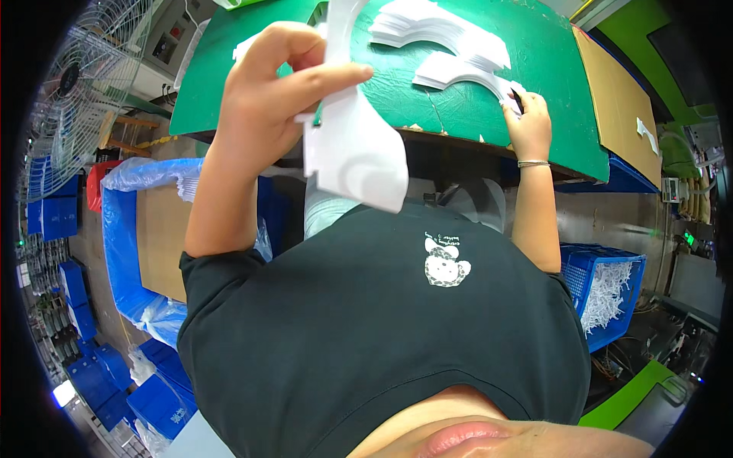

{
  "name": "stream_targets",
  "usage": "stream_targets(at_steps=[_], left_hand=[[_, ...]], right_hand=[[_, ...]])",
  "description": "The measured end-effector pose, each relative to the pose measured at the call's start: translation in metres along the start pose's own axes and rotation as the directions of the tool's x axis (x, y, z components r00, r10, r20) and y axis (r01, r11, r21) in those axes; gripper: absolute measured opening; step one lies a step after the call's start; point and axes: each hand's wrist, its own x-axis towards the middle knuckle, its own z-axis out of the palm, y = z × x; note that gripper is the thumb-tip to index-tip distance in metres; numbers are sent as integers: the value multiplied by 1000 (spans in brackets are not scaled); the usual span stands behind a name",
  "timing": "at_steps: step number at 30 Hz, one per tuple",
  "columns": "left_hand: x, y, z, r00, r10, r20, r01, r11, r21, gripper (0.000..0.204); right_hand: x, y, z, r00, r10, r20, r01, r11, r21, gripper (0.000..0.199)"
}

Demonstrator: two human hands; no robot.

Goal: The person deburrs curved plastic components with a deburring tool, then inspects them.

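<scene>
In left hand [267,95], upper left-ctr of frame: thumb + index pinching a white, curved, thin-walled moulded sheet part [343,145], notched along its L edge, raised off the worktop and hanging down twd the dark T-shirt [366,305]. Other L fingers curled in behind, partly hidden.

In right hand [531,126], upper right: fingers bent in around a slim dark pointed item [518,99], type unclear, right at the R end of a white, arched, layered front stack [450,69]. Can't tell if also nipping the stack's end. Just behind, near top edge: a taller white, arched rear stack [427,27], on the same green, worn-edged worktop [553,84].

Step in hand, as judged: single part handled by L, stack end worked by R. To do it well: pinch lightly, nr the narrow neck, so as not to crease the thin wall. Turn the broad end to the light, check edges + notches. Angle the dark tip away from L fingers and off the faces, in case of scratches. Lift one layer only, w/ R thumb; don't drag the rest. Square up the front stack, well back from the worktop's front edge.
</scene>
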Motion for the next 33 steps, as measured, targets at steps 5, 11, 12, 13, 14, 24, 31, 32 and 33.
stream_targets(at_steps=[5, 11, 12, 13, 14, 24, 31, 32, 33], left_hand=[[-6, 6, -15, 995, 33, -95, -55, 971, -232, 33], [-8, 20, -28, 993, -94, 71, 115, 902, -417, 33], [-9, 18, -28, 993, -92, 68, 112, 904, -413, 33], [-13, 16, -26, 996, -81, 44, 92, 882, -462, 33], [-16, 14, -26, 997, -72, 19, 71, 858, -509, 33], [-15, 17, -32, 998, -40, 48, 58, 878, -475, 30], [-8, 21, -35, 994, -18, 109, 51, 949, -312, 29], [-8, 21, -36, 994, -21, 107, 53, 949, -311, 29], [-8, 21, -36, 989, -42, 144, 83, 953, -293, 28]], right_hand=[[8, -5, 5, 995, -94, -31, 91, 993, -69, 33], [25, 5, 24, 989, -99, 112, 118, 976, -181, 35], [26, 6, 25, 980, -72, 183, 110, 972, -209, 36], [27, 5, 27, 970, -52, 237, 108, 967, -232, 37], [25, 6, 29, 970, -60, 234, 115, 967, -228, 37], [21, -1, 16, 946, 4, 326, 93, 956, -280, 37], [17, -4, 13, 981, -57, 188, 116, 941, -318, 29], [17, -5, 12, 980, -60, 190, 119, 940, -318, 29], [17, -6, 11, 982, -72, 175, 125, 941, -315, 28]])
